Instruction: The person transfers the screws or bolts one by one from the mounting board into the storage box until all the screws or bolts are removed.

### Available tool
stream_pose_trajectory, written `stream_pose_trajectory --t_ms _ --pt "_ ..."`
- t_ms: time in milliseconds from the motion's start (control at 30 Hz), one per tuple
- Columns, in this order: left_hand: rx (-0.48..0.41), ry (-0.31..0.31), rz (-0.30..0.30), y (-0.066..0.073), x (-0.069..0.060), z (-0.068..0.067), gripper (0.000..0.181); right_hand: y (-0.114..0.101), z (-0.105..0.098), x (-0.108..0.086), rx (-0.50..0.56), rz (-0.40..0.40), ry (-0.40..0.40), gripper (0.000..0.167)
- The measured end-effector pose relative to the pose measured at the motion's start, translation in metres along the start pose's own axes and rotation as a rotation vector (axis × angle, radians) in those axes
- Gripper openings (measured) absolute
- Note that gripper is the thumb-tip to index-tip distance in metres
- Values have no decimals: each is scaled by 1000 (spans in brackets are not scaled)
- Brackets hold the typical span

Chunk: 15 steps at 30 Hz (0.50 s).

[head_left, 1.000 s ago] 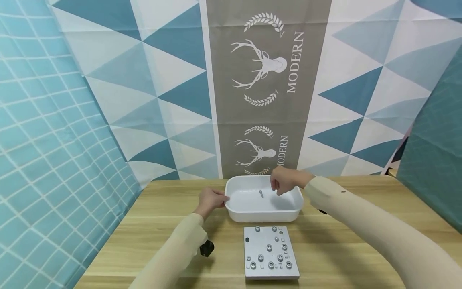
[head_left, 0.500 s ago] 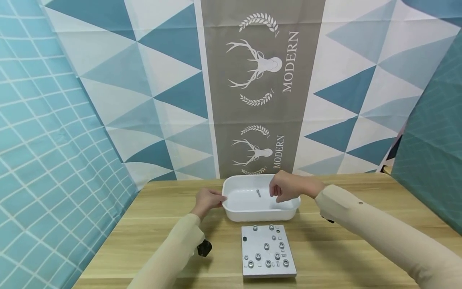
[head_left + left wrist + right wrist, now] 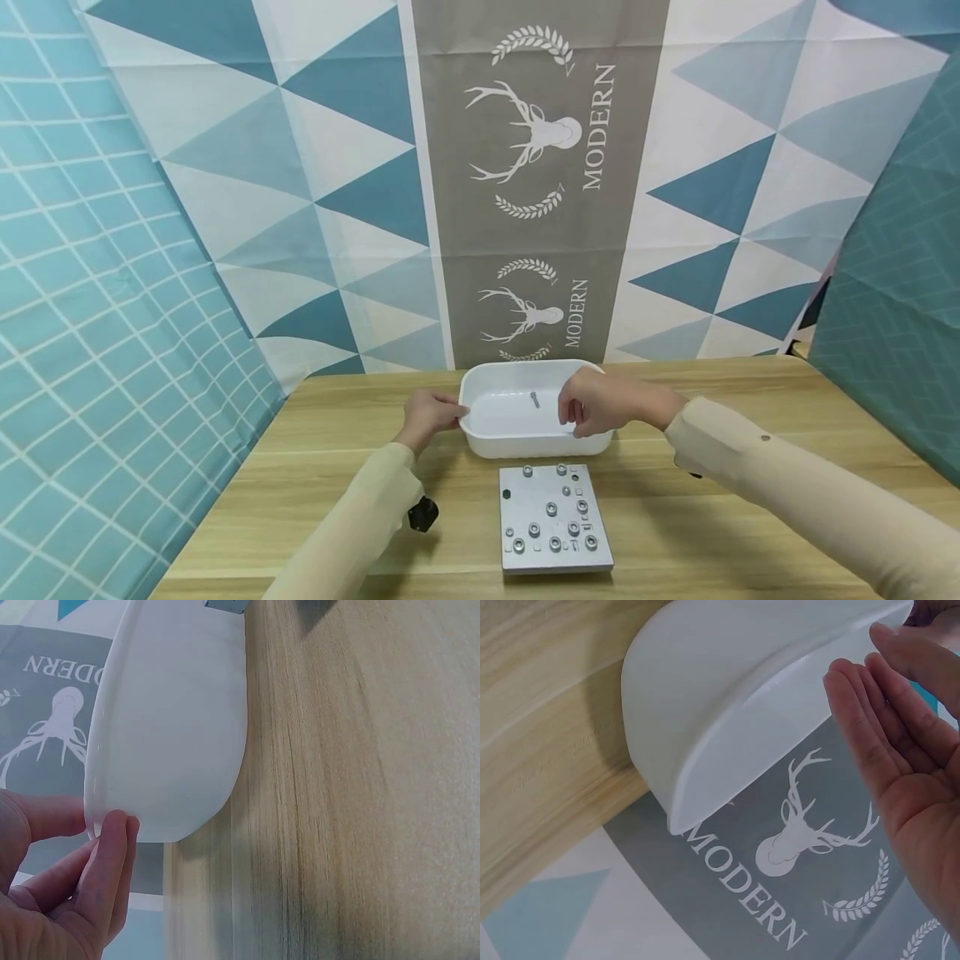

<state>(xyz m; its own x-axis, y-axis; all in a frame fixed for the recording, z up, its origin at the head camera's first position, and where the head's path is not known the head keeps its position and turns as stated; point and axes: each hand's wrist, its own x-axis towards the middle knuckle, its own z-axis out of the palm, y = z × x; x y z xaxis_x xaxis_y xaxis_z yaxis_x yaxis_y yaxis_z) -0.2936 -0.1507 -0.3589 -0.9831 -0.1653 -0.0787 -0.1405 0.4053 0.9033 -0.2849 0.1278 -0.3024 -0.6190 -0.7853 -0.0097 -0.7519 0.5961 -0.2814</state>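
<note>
The white tray (image 3: 510, 447) stands on the table with one small screw (image 3: 535, 400) lying inside. My left hand (image 3: 430, 417) pinches the tray's left rim; in the left wrist view the thumb and fingers of this hand (image 3: 71, 881) grip the tray wall (image 3: 169, 727) at its end. Over the front right part of the tray is my right hand (image 3: 596, 402), its fingers bent downward. The right wrist view shows that hand (image 3: 915, 742) beside the tray rim (image 3: 727, 712), fingers loosely bent, thumb apart from them, nothing visible between.
In front of the tray a silver metal plate (image 3: 528, 500) with several socket-head screws and small raised parts lies on the wooden table (image 3: 300, 500). Patterned cloth (image 3: 540, 233) hangs behind the table, blue checked cloth (image 3: 112, 333) on the left and green cloth (image 3: 892, 333) on the right.
My right hand has come nearer to me, from above the tray's inside to its front right part. The left hand keeps its grip on the rim. The head view has shifted slightly.
</note>
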Motion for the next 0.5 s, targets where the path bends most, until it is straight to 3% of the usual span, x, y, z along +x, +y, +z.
stream_pose_trajectory --t_ms 500 --pt "-9 7 4 0 -1 0 20 -18 9 -8 36 -42 -19 11"
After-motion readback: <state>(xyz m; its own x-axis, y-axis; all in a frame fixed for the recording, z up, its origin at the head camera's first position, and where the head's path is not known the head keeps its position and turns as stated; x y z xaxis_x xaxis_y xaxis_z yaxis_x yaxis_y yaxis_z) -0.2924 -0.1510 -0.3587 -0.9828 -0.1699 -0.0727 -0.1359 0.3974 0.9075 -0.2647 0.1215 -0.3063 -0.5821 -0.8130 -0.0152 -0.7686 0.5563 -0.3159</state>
